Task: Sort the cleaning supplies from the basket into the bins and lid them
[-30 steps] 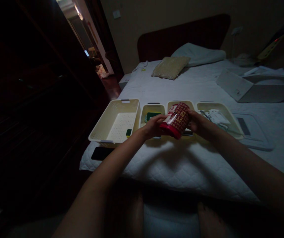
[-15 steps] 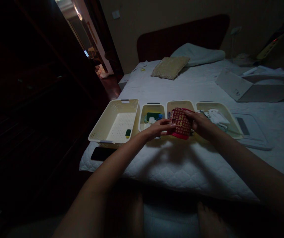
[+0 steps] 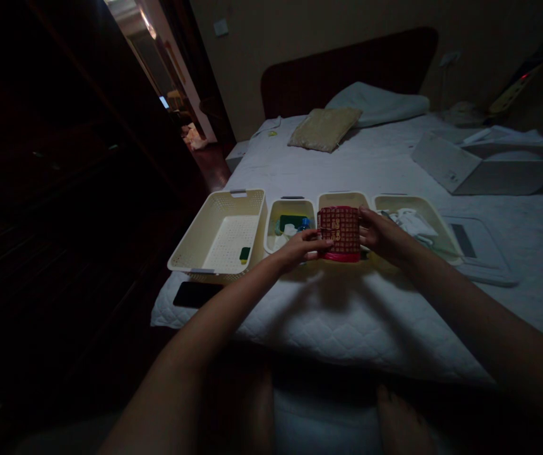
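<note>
Fingers (image 3: 322, 244) on both hands part-curled, container-width apart, red patterned container (image 3: 341, 232) gripped between them. Left hand (image 3: 295, 249) has its left side, fingertips on near face; right hand (image 3: 382, 235) has right edge. Container roughly upright, in front of third basket (image 3: 345, 199). Second basket (image 3: 277, 207) just left, fourth basket (image 3: 425, 205) right, large basket (image 3: 226, 230) farther left.

You faced a dimly lit scene.
Ahead, a white-covered bed (image 3: 290, 174) ran to a dark, rounded headboard (image 3: 347, 69) against the far wall (image 3: 323, 22), which carried a pale plate (image 3: 221, 27) on its left. The doorway (image 3: 158, 69) at far left glowed brighter, showing you reddish floor (image 3: 211, 167); your near left lay in deep shadow.
</note>
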Action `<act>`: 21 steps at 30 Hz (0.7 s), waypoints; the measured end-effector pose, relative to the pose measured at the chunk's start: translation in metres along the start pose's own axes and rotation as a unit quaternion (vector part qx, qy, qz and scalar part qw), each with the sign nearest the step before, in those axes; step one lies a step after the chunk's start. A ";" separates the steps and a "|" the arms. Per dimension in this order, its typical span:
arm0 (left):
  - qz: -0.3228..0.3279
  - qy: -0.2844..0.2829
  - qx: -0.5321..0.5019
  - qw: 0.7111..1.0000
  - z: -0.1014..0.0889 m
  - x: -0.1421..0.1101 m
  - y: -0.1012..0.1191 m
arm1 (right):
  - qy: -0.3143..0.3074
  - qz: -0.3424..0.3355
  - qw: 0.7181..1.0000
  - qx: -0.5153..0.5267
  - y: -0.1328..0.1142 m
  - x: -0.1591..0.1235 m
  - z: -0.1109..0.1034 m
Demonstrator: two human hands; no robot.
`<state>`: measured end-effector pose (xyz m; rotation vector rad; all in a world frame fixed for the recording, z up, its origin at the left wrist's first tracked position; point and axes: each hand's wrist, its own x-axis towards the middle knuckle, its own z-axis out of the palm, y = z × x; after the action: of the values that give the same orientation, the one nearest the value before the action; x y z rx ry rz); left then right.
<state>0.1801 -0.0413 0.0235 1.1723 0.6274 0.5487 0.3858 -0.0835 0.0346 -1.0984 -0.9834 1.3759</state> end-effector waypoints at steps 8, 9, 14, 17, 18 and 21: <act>-0.007 0.016 -0.019 1.000 -0.008 0.000 -0.005 | -0.010 0.005 1.000 -0.030 0.002 -0.005 0.005; -0.008 0.012 -0.017 1.000 -0.008 -0.001 -0.005 | -0.010 0.002 0.999 -0.032 0.003 -0.004 0.005; -0.011 0.011 -0.014 1.000 -0.007 -0.002 -0.002 | -0.010 -0.002 0.999 -0.041 0.003 -0.003 0.005; -0.011 0.013 -0.019 1.000 -0.006 -0.002 -0.001 | -0.009 -0.005 0.999 -0.039 0.001 -0.005 0.006; -0.011 0.012 -0.020 1.000 -0.006 -0.002 -0.001 | -0.007 -0.003 0.999 -0.039 0.001 -0.005 0.006; -0.013 0.009 -0.021 1.000 -0.008 -0.001 -0.003 | -0.001 0.003 0.999 -0.037 0.002 -0.005 0.005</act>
<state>0.1741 -0.0372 0.0185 1.1190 0.6428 0.5489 0.3803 -0.0884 0.0343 -1.1562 -1.0401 1.3559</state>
